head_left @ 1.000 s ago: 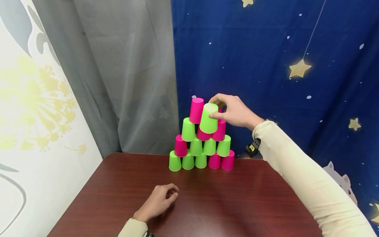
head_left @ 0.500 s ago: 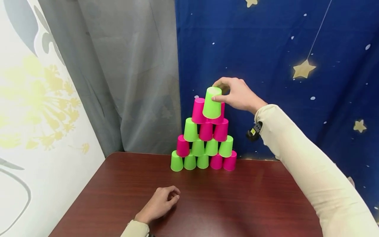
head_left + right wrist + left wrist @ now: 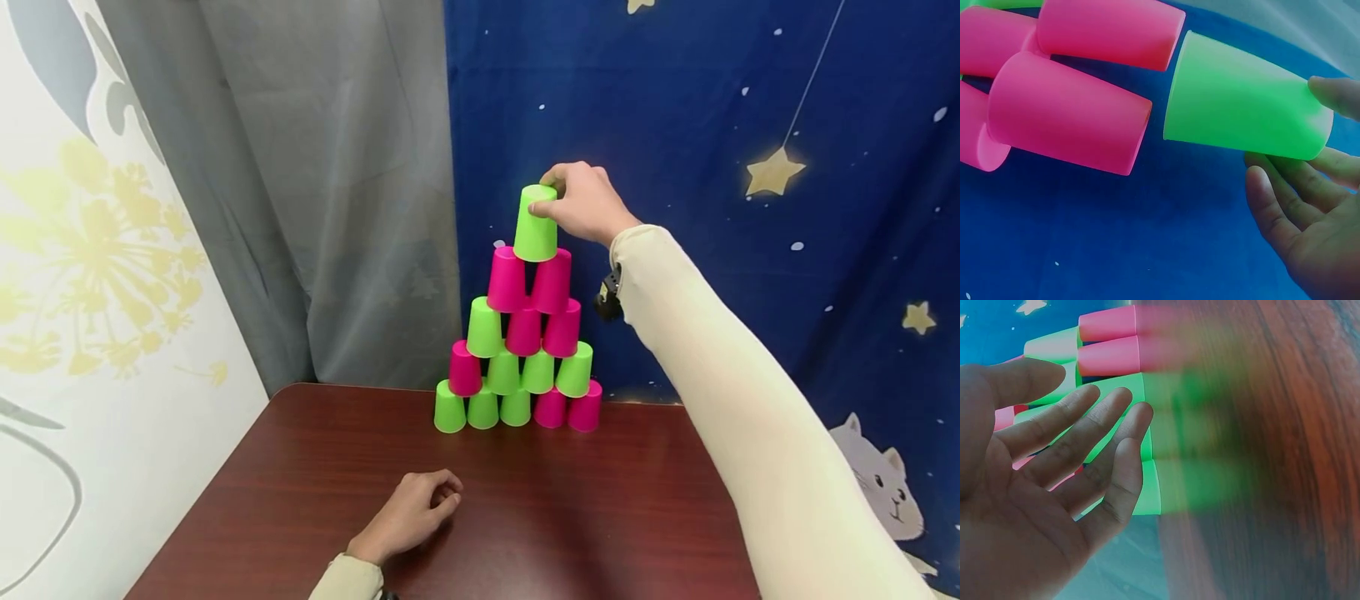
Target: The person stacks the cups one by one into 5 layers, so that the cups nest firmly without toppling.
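Observation:
My right hand (image 3: 588,202) pinches an upside-down green cup (image 3: 536,225) near its base end, thumb on one side and fingers on the other. Below it stand two pink cups (image 3: 507,280), the top row of a cup pyramid. In the right wrist view a narrow gap shows between the held green cup (image 3: 1241,97) and the pink cups (image 3: 1069,112). My left hand (image 3: 408,512) rests on the table in front of the pyramid, fingers loosely bent and holding nothing. The left wrist view shows its palm (image 3: 1029,512) with fingers spread before the lower cups.
Lower rows hold several green cups (image 3: 483,327) and pink cups (image 3: 584,407), all upside down near the back edge of the brown table (image 3: 600,508). A grey curtain (image 3: 360,192) and a blue star-patterned cloth (image 3: 675,108) hang behind.
The right hand has raised the green cup from in front of the upper rows to just above the top two pink cups. The left hand has stayed nearly still.

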Demonstrator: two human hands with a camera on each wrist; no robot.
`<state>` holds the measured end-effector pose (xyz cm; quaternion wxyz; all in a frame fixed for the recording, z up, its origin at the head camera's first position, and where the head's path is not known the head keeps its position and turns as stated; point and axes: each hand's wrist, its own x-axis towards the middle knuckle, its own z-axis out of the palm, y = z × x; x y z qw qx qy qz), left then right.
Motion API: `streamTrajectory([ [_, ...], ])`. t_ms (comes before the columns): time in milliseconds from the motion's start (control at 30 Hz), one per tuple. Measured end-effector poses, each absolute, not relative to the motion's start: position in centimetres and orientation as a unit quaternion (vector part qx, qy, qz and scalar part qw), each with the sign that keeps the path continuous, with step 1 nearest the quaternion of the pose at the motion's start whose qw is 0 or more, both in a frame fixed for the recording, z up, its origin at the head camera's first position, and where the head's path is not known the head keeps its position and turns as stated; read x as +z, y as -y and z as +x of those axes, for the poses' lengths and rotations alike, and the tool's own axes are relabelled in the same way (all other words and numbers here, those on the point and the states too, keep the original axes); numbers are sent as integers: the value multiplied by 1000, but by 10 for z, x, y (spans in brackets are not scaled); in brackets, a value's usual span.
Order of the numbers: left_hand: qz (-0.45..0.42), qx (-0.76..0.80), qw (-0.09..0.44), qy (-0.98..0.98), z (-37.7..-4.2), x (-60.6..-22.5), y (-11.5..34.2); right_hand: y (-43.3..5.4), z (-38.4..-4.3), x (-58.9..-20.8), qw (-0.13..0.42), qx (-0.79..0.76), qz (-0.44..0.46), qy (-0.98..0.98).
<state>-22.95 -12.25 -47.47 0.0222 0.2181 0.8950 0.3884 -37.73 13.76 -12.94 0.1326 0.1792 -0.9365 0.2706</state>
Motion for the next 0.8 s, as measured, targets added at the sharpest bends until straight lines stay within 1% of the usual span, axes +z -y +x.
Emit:
streamTrajectory([
  [500,224,382,16,-896,-230,-474,122,-131,-389,-137,136,276,121,944],
  [667,225,378,13,-898,-232,-473,123,-132,-387,-138,131,266,121,947],
  [800,223,374,3,-900,-231,-472,124,-137,-379,-140,129,258,123,949],
])
